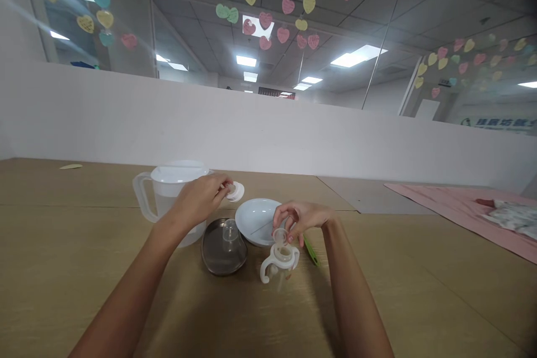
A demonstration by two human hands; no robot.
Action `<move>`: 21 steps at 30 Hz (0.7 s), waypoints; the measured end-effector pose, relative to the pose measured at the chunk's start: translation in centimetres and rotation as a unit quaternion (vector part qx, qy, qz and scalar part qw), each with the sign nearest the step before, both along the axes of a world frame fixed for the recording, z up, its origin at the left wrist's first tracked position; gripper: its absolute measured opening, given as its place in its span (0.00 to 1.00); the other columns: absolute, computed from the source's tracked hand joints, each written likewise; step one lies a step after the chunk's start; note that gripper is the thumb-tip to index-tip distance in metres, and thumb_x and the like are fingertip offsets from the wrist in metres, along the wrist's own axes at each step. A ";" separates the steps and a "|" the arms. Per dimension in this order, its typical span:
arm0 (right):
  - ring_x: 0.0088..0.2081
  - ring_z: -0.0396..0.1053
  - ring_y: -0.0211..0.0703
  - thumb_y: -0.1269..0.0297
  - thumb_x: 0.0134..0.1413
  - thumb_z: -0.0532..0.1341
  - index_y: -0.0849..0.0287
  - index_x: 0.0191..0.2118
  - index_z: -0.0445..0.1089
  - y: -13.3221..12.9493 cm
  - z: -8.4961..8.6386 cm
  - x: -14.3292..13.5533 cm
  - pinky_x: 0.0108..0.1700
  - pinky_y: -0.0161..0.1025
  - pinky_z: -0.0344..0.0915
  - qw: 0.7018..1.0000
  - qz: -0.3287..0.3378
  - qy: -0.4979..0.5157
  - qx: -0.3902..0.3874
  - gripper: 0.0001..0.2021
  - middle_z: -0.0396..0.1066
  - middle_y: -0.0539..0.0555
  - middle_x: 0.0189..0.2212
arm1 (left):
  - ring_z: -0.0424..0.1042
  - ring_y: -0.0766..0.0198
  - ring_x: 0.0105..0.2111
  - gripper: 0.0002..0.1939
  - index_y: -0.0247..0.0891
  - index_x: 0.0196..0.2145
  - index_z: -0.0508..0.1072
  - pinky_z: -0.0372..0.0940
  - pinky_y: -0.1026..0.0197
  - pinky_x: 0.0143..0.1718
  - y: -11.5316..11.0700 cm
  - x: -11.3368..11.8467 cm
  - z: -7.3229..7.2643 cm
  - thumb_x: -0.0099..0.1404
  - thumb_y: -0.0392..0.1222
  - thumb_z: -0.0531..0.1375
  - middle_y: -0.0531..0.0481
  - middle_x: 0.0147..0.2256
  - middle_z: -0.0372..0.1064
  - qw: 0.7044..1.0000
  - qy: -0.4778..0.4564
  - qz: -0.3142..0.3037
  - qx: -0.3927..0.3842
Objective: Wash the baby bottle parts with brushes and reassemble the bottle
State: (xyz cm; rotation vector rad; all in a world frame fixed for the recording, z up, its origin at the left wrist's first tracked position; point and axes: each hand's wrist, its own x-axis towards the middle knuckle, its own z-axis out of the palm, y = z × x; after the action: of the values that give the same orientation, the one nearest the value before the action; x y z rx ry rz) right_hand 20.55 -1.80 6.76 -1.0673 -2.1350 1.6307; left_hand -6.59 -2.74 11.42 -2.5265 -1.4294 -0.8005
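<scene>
My left hand [205, 194] is closed on a white bottle collar ring [236, 192], raised above the metal tray. Between the fingertips of my right hand [301, 219] is a small clear round piece [280, 236]; whether it is a bottle nipple I cannot tell. It sits just over the mouth of a clear baby bottle [282, 269] with two white handles, which stands upright on the table. A clear dome-shaped cap [230, 232] rests in the dark metal tray [224, 263], left of the bottle. Behind the bottle is a white bowl [254, 215], partly covered by my right hand.
A white lidded pitcher [168, 190] stands behind my left forearm. A green handle [311, 250] lies right of the bottle. On the far right, a pink cloth [444, 207] carries a patterned fabric bundle [514, 217]. A low white wall [268, 134] closes off the table's back.
</scene>
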 end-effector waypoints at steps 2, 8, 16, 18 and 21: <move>0.32 0.71 0.39 0.60 0.31 0.71 0.62 0.36 0.64 0.0 0.1 -0.1 0.23 0.29 0.69 0.999 -0.025 -0.017 0.025 0.24 0.68 0.57 0.42 | 0.70 0.59 0.35 0.14 0.41 0.37 0.68 0.58 0.62 0.29 -0.2 0.3 0.0 0.64 0.46 0.46 0.51 0.37 0.72 1.000 -0.016 -0.007 0.019; 0.27 0.70 0.40 0.58 0.32 0.69 0.62 0.31 0.63 -0.3 0.5 -0.9 0.19 0.30 0.67 0.990 -0.079 -0.094 0.074 0.20 0.69 0.51 0.28 | 0.70 0.60 0.34 0.13 0.41 0.39 0.68 0.59 0.62 0.29 -0.8 1.0 -0.2 0.64 0.47 0.47 0.52 0.36 0.72 0.996 -0.055 -0.026 0.066; 0.28 0.70 0.39 0.61 0.41 0.65 0.60 0.44 0.65 -1.7 1.8 -1.6 0.21 0.32 0.67 0.955 -0.198 -0.098 0.200 0.21 0.71 0.57 0.35 | 0.70 0.61 0.34 0.12 0.40 0.39 0.67 0.60 0.62 0.29 -1.6 1.7 -0.1 0.64 0.44 0.48 0.52 0.37 0.71 0.993 -0.035 -0.036 0.103; 0.35 0.70 0.41 0.60 0.41 0.65 0.56 0.50 0.61 -2.3 2.2 -2.5 0.26 0.35 0.69 0.931 -0.227 -0.036 0.282 0.27 0.67 0.58 0.43 | 0.70 0.61 0.34 0.11 0.39 0.38 0.67 0.60 0.62 0.30 -1.8 2.2 -0.3 0.64 0.43 0.48 0.51 0.36 0.71 0.992 -0.024 -0.050 0.111; 0.45 0.66 0.44 0.61 0.37 0.67 0.52 0.55 0.54 -2.6 2.3 -4.6 0.42 0.41 0.67 0.886 -0.225 0.025 0.404 0.36 0.62 0.57 0.50 | 0.69 0.62 0.33 0.10 0.37 0.38 0.67 0.61 0.62 0.31 -1.9 3.0 -0.9 0.64 0.41 0.48 0.50 0.35 0.71 0.988 -0.003 -0.082 0.129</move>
State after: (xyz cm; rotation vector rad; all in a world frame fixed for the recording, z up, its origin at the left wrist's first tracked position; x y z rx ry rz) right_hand 15.95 -4.45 9.04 -1.0741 -1.9955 0.4578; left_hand -3.62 -4.68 10.52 -2.4641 -1.0500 -0.9504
